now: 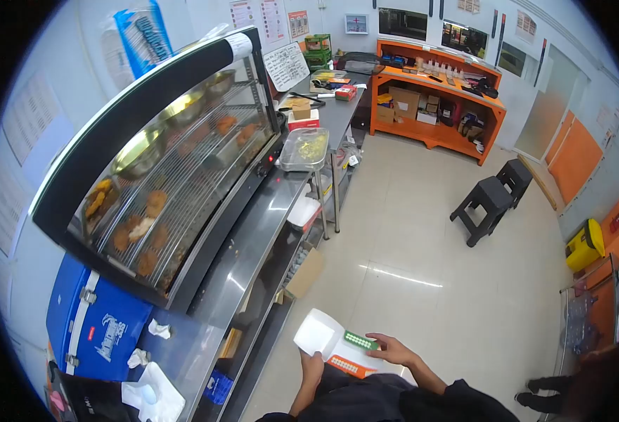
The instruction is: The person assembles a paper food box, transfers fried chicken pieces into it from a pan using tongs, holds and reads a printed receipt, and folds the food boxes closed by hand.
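White open box [318,333], low centre in the frame, is being held by its near edge in our left hand [313,367], seemingly for steadiness, while our right hand [396,350] is pinching a green strip [357,340] by its right end, leaving most of it uncovered.

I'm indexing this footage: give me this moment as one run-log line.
left hand: holds open white box | right hand: touches green strip | orange strip: nearer the body | display cabinet: left side, food inside
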A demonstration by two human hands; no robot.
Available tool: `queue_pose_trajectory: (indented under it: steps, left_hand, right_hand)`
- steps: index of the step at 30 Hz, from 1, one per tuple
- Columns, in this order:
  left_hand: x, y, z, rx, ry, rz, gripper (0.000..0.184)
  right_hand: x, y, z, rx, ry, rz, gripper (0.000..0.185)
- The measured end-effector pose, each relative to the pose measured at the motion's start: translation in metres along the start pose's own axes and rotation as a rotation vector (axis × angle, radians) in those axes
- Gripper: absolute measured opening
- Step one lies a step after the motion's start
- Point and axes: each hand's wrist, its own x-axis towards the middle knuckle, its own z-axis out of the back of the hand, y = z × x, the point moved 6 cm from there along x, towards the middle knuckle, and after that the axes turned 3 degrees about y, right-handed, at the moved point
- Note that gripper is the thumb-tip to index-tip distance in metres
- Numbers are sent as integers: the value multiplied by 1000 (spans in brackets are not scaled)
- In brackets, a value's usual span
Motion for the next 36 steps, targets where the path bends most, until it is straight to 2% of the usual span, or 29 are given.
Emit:
queue_pose_trajectory:
  steps: [3,4,8,13,19,22,26,29,32,33,36]
  left_hand:
    - [41,-27,-51,146,51,-3,59]
    - [61,-32,-69,179,69,3,59]
    - [150,-31,-130,240,165,-30,58]
    - [277,-120,-237,298,302,-52,64]
    - [428,-216,-403,140,696,-151,73]
    - [476,-253,-485,-336,907,351,74]
    - [559,-244,-585,-610,1120,556,70]
    - [626,-247,-656,-662,1156,695,67]
    - [704,-291,-727,-608,1103,596,67]
    - [734,-310,-747,-557,1045,494,69]
    - [819,-375,-798,-411,896,200,77]
  right_hand:
    - [32,19,43,149,-55,102,59]
    - [42,31,61,49,-106,110,58]
    - [118,40,125,-14,-190,99,55]
    - [205,108,247,-11,-328,115,51]
    - [262,187,405,150,-590,101,51]
    - [282,213,478,318,-715,101,51]
    - [330,228,572,442,-777,66,48]
    - [379,233,662,463,-781,56,45]
    - [443,246,763,415,-692,82,43]
    - [463,263,795,395,-652,90,43]
    - [520,322,897,75,-524,-45,46]
